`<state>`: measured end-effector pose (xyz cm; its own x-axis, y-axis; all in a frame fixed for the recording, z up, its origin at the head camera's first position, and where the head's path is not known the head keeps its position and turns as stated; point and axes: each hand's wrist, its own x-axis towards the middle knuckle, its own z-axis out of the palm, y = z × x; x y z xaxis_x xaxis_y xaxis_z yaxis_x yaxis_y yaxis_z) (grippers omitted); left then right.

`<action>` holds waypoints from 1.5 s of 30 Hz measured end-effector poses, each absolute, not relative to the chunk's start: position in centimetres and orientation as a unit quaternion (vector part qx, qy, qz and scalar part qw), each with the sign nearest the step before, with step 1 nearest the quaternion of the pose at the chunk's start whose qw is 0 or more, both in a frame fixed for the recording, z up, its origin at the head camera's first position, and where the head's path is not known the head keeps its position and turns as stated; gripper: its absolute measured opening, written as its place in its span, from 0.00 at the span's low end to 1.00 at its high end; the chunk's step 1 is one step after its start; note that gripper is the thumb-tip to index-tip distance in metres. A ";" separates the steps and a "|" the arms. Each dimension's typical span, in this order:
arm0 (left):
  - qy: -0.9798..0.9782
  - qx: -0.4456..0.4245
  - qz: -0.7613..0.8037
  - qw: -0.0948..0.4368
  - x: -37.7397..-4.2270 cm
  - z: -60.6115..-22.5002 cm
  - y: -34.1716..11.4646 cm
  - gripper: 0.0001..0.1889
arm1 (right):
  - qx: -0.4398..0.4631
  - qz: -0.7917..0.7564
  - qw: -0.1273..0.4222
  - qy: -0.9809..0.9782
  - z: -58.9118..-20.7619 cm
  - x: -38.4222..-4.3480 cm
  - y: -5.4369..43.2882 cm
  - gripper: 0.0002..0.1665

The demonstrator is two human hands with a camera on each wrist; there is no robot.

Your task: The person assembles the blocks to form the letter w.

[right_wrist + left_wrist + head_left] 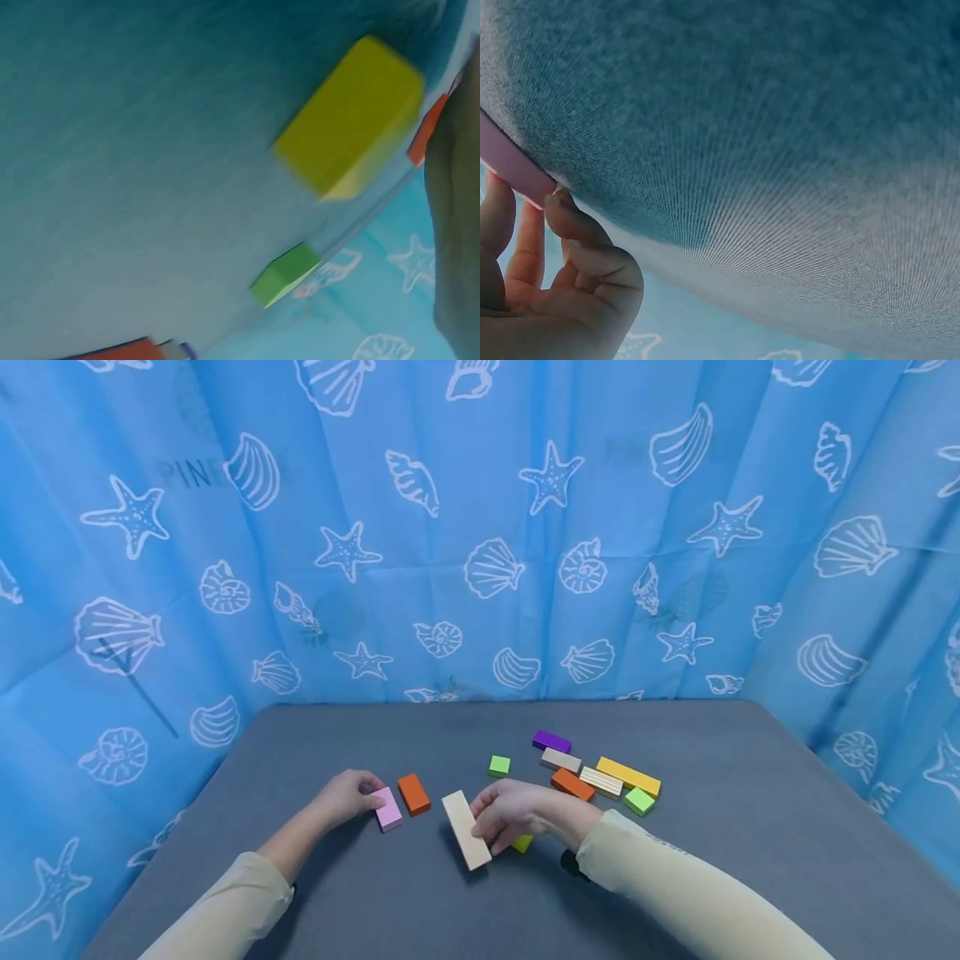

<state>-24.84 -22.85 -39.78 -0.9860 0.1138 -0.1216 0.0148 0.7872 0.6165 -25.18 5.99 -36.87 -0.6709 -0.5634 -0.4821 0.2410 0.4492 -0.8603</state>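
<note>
Your left hand [347,797] pinches the pink block [388,812], just beside an orange block [414,794] on the table [337,893]; your right hand [517,810] grips the cream block [465,828], tilted and, by its shadow, seemingly raised; the yellow block [352,116] sits near that hand, a green block [499,766] farther back; the purple block [552,742], grey block [561,760], second orange block [572,784], ribbed block [602,782], amber block [630,777] and second green block [640,802] lie grouped at the right; you look partway through: two blocks in hand, the others left lying, none stacked.
</note>
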 end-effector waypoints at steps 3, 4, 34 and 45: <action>0.941 0.027 0.329 0.076 -25.0 -39.8 -22.7 0.10 | -0.105 -0.504 0.389 0.764 -36.8 -24.7 5.1 0.08; 0.941 0.025 0.329 0.075 -25.0 -39.8 -22.6 0.10 | -0.106 -0.499 0.386 0.768 -36.9 -24.5 4.8 0.09; 0.945 0.009 0.321 0.065 -25.2 -39.6 -21.8 0.06 | -0.517 -0.180 0.244 0.801 -47.6 -29.0 1.4 0.45; 0.944 0.000 0.321 0.078 -25.1 -39.8 -22.0 0.07 | -0.473 -0.153 0.278 0.822 -47.8 -29.7 -0.3 0.45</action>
<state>-25.14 -22.03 -39.80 -0.9877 0.0499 -0.1479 -0.0506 0.7943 0.6054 -29.71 -0.32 -47.82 -0.3980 -0.8627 -0.3119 -0.6924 0.5056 -0.5148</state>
